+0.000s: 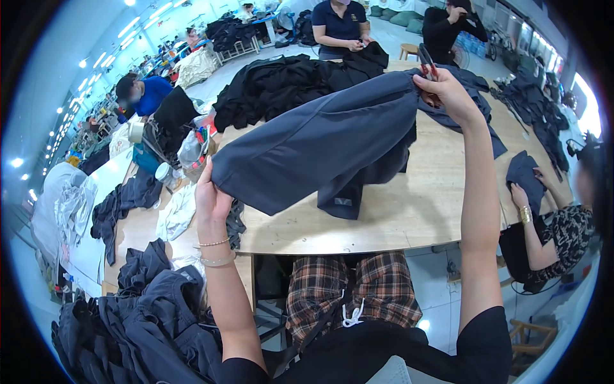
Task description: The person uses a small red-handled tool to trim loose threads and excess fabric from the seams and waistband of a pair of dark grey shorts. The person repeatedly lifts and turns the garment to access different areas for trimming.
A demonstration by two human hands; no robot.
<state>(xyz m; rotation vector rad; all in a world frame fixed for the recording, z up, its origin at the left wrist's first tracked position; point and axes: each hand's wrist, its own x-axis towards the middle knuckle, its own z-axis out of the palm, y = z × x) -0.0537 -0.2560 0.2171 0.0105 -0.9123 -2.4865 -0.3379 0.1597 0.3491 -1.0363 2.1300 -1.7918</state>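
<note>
A pair of dark grey-blue shorts (307,141) is stretched aslant above the table, with a side seam and a pocket opening along its upper part. At its lower left end my left hand (212,200) is closed on the cloth's edge, the fingers partly behind it. Up at the right, my right hand (448,99) pinches the gathered waist end. That same hand also carries thread snips (427,63) with red on the handles and the blades upward. One leg of the shorts hangs down in the middle, showing a small grey mark near its hem.
A wooden table (409,217) lies beneath. Black garments (275,86) are heaped at its far side, and more dark clothes (160,313) are piled at my lower left. A basket of small items (195,160) stands left. Co-workers are across the table and at right, one handling dark cloth (526,179).
</note>
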